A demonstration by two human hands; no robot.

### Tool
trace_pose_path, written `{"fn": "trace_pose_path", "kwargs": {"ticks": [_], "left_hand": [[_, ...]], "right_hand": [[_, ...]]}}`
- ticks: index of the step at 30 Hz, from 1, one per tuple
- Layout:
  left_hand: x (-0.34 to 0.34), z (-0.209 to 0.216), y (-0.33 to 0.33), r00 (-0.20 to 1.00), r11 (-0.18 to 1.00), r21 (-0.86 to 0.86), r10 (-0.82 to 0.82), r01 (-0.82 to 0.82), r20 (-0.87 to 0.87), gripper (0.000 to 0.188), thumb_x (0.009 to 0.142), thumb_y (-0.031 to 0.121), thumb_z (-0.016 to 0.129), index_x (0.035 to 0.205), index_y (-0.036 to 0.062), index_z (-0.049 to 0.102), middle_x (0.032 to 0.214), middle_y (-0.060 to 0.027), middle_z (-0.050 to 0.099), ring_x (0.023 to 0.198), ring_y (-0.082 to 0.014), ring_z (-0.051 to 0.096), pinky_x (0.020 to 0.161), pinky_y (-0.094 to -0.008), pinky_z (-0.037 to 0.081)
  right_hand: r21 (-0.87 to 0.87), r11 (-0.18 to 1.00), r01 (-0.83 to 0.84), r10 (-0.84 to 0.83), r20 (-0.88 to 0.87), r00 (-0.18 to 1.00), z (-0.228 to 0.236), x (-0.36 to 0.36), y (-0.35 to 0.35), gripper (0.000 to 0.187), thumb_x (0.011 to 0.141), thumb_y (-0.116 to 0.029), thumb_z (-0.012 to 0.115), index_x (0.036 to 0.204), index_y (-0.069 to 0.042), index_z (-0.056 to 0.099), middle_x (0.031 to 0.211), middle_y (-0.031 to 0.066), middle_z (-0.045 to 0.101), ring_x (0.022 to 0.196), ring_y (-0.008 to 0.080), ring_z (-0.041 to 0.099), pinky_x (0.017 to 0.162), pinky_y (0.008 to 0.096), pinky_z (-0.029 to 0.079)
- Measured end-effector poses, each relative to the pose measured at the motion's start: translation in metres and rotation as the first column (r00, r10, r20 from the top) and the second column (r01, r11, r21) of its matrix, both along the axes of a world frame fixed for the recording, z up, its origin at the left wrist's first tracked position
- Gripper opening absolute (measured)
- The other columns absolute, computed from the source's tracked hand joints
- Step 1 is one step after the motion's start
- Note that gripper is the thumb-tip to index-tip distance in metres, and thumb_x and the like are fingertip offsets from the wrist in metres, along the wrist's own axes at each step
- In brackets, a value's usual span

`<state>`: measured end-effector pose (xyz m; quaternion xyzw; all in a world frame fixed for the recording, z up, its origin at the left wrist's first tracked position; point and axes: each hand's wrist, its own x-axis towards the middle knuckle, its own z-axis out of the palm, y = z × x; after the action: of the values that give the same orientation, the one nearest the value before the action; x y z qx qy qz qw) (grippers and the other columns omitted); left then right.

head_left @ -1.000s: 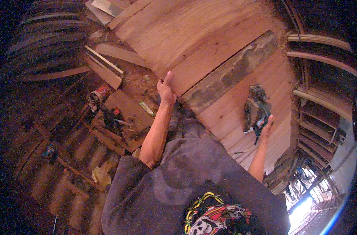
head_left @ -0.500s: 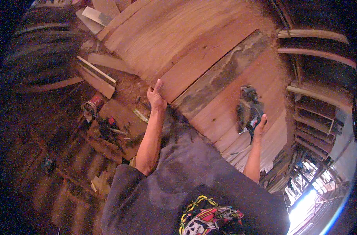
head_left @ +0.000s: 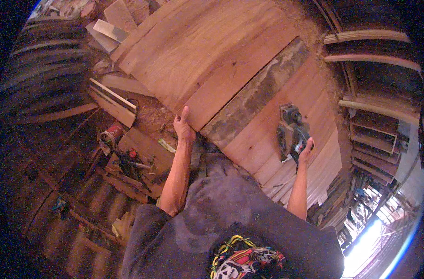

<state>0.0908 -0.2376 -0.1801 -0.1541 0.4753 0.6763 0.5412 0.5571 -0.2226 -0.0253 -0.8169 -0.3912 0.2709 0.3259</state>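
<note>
2 hands are at work on a stack of long wooden boards [head_left: 230, 60] that lies across the desk. The left hand [head_left: 183, 128] grips the near end of 1 reddish board [head_left: 230, 90], thumb up along its edge. The right hand [head_left: 306, 151] is closed around the rear handle of a power planer [head_left: 292, 132], which sits flat on a paler board [head_left: 272, 139] beside a dark, rough plank [head_left: 256, 95]. The reddish board looks stiff and heavy, best held at its end or edges. The planer seems weighty, with a cord at its back; its handle is the place to hold. Offcuts [head_left: 112, 97] and small tools [head_left: 128, 160] lie to the left.
</note>
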Motion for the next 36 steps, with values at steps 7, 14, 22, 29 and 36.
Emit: {"fn": "trace_pose_path", "kwargs": {"ticks": [7,14,22,29,36], "left_hand": [[0.0,-0.005,0.005,0.992,0.999,-0.003,-0.035,0.035,-0.122,0.034,0.094,0.02,0.064,0.12,-0.0013,0.057,0.118,-0.0134,0.064,0.1,-0.0283,0.065,0.09,-0.0438,0.054],[-0.006,0.004,0.021,0.994,0.995,-0.032,-0.099,0.098,-0.054,0.042,0.092,0.021,0.067,0.124,-0.0019,0.055,0.121,-0.0142,0.063,0.104,-0.0294,0.063,0.091,-0.0453,0.054],[-0.003,0.02,0.029,0.908,0.932,-0.207,-0.343,0.297,-0.242,0.054,0.088,0.023,0.072,0.13,-0.0049,0.051,0.122,-0.0136,0.06,0.105,-0.0241,0.061,0.091,-0.0396,0.05],[0.008,0.071,-0.003,0.834,0.846,-0.436,-0.46,0.307,-0.305,0.042,0.09,0.023,0.073,0.12,-0.002,0.057,0.108,-0.0047,0.063,0.096,-0.015,0.06,0.08,-0.0313,0.052],[0.01,0.047,0.013,0.861,0.877,-0.363,-0.426,0.317,-0.278,0.032,0.092,0.021,0.07,0.111,-0.0014,0.058,0.095,0.0,0.06,0.084,-0.0097,0.058,0.076,-0.0277,0.053]], "right_hand": [[-0.007,1.0,-0.024,0.024,0.078,0.997,-0.005,0.002,0.001,0.042,0.099,-0.048,0.05,0.092,-0.008,0.061,0.079,-0.0008,0.056,0.065,0.0107,0.051,0.054,0.025,0.04],[0.09,0.995,-0.03,0.015,0.167,0.986,-0.02,0.008,0.008,0.042,0.095,-0.042,0.06,0.104,-0.001,0.06,0.081,0.0058,0.059,0.068,0.0163,0.056,0.063,0.0297,0.047],[0.235,0.908,-0.347,0.131,0.628,0.767,0.017,-0.089,0.154,0.048,0.093,-0.038,0.065,0.123,-0.001,0.057,0.121,0.0159,0.06,0.121,0.0307,0.051,0.107,0.0436,0.034],[0.229,0.844,-0.484,0.349,0.451,0.821,-0.098,-0.04,0.399,0.051,0.09,-0.034,0.069,0.128,-0.003,0.056,0.125,0.017,0.061,0.12,0.0329,0.056,0.105,0.0448,0.041],[-0.265,0.712,-0.65,0.655,0.583,0.48,-0.122,-0.022,0.599,0.049,0.094,-0.054,0.055,0.125,-0.018,0.067,0.121,0.0114,0.069,0.115,0.0284,0.062,0.099,0.0383,0.046]]}}
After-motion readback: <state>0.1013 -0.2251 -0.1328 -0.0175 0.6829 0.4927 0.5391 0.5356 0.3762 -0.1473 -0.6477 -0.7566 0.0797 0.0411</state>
